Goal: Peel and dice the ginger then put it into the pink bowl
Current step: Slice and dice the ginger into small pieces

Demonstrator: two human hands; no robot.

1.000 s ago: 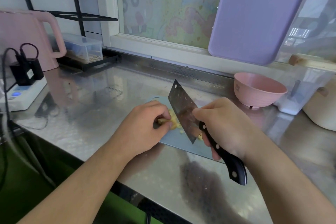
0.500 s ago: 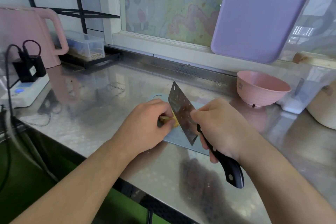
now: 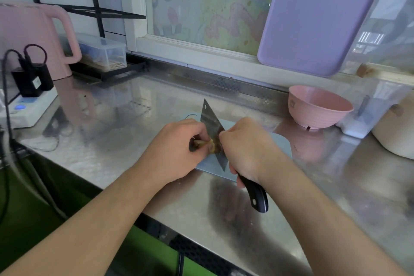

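Standing by the steel counter [image 3: 116, 141], w/ a lilac board [image 3: 318, 15] leaning at the window and a pink kettle [image 3: 29, 36] far left beside a white power strip [image 3: 29, 107]. No brand or lettering can be read anywhere; the pink bowl [image 3: 318, 107] carries a small square mark on its side, too blurred to make out. It sits at the back right, well apart from the hands.

Nearer in, a pale blue cutting board [image 3: 281, 143] lies flat on the counter under both hands. Right hand [image 3: 248, 148] has fingers curled round the black handle of the cleaver [image 3: 210, 123], knuckles up, blade tilted w/ its tip pointing away and to the left. Left hand [image 3: 177, 150] is knuckles-up too, fingers bunched together, thumb and fingertips pinching the ginger [image 3: 202, 142], which sits over the board, touching the blade's flat side.

Vs. a sec ago: the hands have closed in on each other and the blade now sits tight against the ginger, less of the yellow pieces showing. Bowl, kettle and strip haven't budged.
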